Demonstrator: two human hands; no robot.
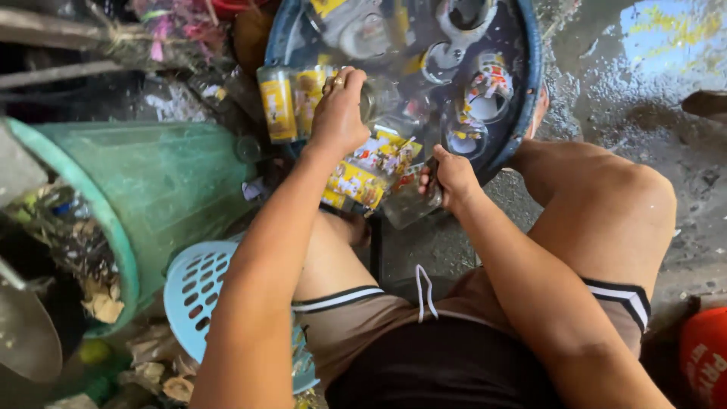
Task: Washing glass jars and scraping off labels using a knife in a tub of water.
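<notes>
My left hand (338,113) grips the neck end of a clear glass bottle (376,98) at the near rim of a blue basin (530,83) filled with water. My right hand (454,178) holds the base of a clear glass bottle (407,203) with a yellow and red label (371,170), tilted over the basin's edge between my knees. Several more labelled bottles (291,98) float or lie in the water.
A green plastic bin (151,189) lies on its side at the left, with scraps inside. A light blue perforated basket (193,291) sits by my left thigh. The concrete floor (666,113) at the right is wet. A red object (708,356) shows at the bottom right.
</notes>
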